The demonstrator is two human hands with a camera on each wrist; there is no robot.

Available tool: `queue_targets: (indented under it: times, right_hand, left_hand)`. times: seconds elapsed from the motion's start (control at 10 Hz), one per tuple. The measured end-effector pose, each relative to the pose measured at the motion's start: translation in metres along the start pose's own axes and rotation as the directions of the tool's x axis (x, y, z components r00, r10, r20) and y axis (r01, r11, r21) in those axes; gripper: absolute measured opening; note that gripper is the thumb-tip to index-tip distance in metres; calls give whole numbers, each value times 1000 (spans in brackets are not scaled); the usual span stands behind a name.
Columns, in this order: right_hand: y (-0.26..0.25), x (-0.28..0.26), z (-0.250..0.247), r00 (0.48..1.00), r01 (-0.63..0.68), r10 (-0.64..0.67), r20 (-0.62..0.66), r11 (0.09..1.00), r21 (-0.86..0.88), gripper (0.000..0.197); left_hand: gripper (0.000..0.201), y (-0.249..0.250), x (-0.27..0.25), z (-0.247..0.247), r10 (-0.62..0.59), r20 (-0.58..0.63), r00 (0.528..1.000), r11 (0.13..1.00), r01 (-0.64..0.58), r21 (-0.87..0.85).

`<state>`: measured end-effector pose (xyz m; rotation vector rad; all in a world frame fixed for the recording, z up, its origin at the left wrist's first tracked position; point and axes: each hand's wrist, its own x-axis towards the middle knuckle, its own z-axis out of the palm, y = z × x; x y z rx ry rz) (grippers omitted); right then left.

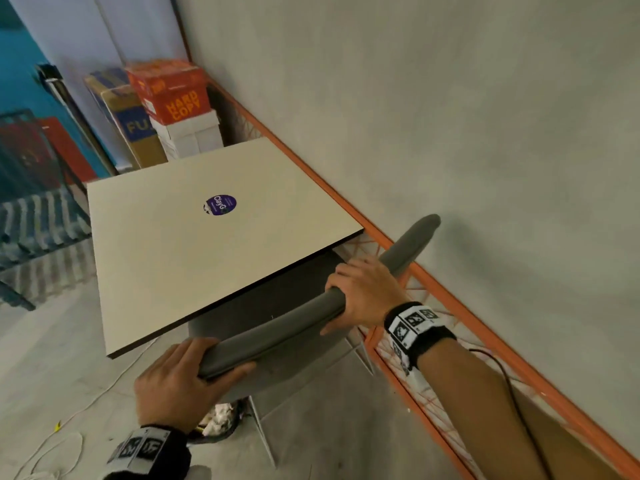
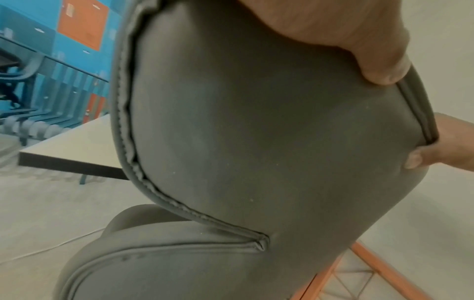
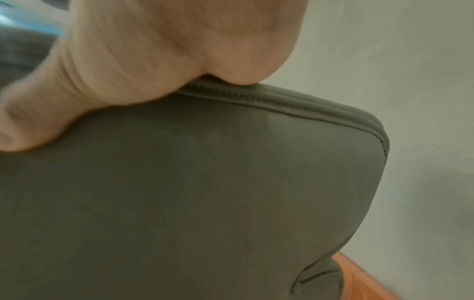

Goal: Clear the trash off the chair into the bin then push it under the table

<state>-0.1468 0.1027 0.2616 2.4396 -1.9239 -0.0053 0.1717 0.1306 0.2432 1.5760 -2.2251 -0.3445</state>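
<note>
A grey padded chair [image 1: 277, 327] stands with its seat tucked beneath the white table [image 1: 166, 265]; only its curved backrest rim and rear shows. My left hand [image 1: 180, 379] grips the backrest's near end, thumb on the back face [image 2: 256, 121]. My right hand [image 1: 363, 292] grips the rim farther along, thumb pressed on the rear padding [image 3: 205, 182]. A bin [image 1: 221, 420] holding crumpled white paper sits on the floor below my left hand, mostly hidden by hand and chair.
An orange metal frame [image 1: 433, 289] runs along the grey wall at right, close to the chair. Stacked boxes [image 1: 166, 109] stand beyond the table. A white cable [image 1: 69, 441] lies on the floor at left. White chair legs [image 1: 259, 427] show below.
</note>
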Motion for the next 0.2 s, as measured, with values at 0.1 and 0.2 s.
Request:
queue_targets:
  times: [0.1,0.2]
  right_hand:
    - [-10,-28,9,984,-103,124,-131,982,160,77]
    - [-40,-84,36,935,-221,311,-170,886,409,64]
  left_hand:
    - [66,12,-20,-9,-84,-13,996,994,83,-73]
    - [79,-8,-53,-8,-72,-1,997,992,72,-108]
